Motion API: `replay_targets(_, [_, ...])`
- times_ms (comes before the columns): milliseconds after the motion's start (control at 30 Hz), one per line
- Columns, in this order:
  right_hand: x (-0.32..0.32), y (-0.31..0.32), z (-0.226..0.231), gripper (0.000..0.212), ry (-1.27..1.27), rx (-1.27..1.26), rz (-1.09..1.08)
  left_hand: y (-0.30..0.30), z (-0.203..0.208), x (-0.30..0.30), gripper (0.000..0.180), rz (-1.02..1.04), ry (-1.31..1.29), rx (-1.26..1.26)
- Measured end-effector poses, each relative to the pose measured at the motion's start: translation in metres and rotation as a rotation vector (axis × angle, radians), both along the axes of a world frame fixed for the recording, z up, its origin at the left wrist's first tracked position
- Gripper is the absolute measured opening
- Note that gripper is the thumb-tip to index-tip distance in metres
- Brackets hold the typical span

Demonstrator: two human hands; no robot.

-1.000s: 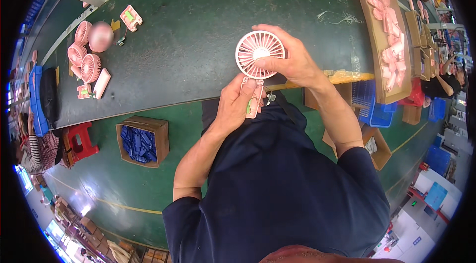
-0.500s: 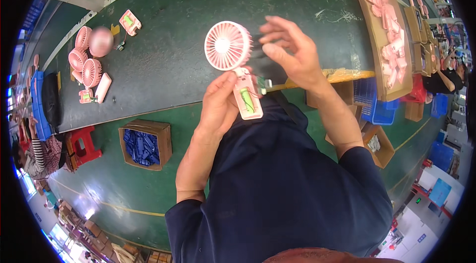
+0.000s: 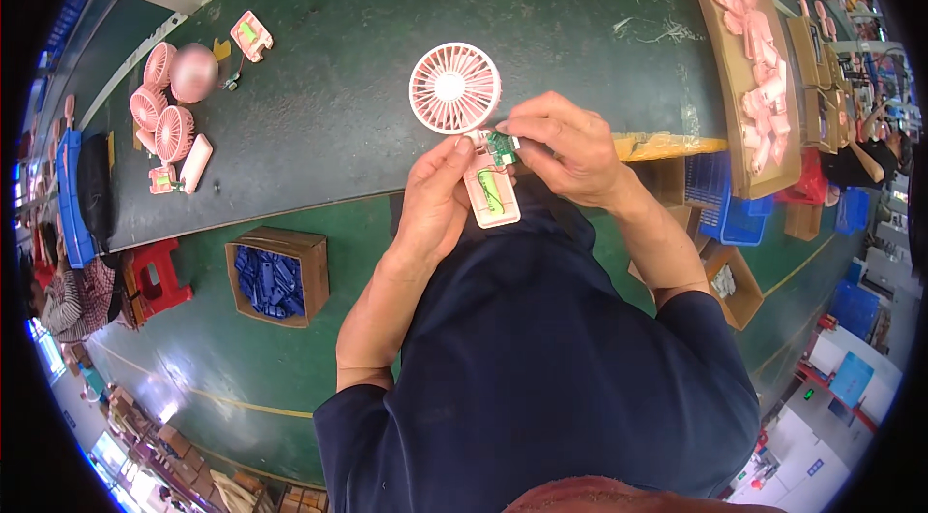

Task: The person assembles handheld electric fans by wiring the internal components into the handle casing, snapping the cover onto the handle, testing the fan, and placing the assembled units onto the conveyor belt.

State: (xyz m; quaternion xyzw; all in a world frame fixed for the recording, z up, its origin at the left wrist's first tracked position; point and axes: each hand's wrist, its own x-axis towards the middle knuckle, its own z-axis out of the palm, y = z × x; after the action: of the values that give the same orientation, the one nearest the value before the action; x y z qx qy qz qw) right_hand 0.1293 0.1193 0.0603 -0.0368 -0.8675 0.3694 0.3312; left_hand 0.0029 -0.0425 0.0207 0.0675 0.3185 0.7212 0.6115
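Note:
A pink handheld fan [image 3: 455, 87] points away from me over the front edge of the dark workbench, its handle opened up. Inside the handle shell lies a green battery [image 3: 490, 192] with thin wires. My left hand [image 3: 437, 199] is closed around the handle's left side, thumb near the neck. Between the fingertips of my right hand [image 3: 572, 147] is a small green circuit board [image 3: 502, 147], pinched at its right edge. The board sits over the upper part of the handle, just below the fan head; whether it touches the shell I cannot tell.
Several pink fans [image 3: 174, 134] and open handle parts [image 3: 252, 36] lie on the bench at the left. A cardboard tray [image 3: 770, 182] of pink parts stands at the right. On the floor are a carton of blue parts [image 3: 314, 281], a red stool [image 3: 159, 278] and blue crates [image 3: 739, 223].
My right hand has come in from above right and now grips the circuit board, which was hanging beside the handle. The board is now over the handle; the fan has turned slightly.

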Motion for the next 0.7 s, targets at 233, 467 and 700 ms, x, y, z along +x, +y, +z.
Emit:
replay_targets(233, [-0.002,0.002,0.002,0.025,0.043,0.050,0.069,-0.001,0.002,0.005,0.034,0.006,0.042,-0.018])
replay_targets(467, [0.002,-0.002,-0.001,0.027,0.083,0.296,0.074,0.003,0.009,0.005,0.032,0.159,0.260,-0.021])
replay_targets(700, [0.001,-0.008,-0.017,0.026,0.083,0.239,0.049,0.005,0.006,0.004,0.032,0.143,0.216,-0.042])
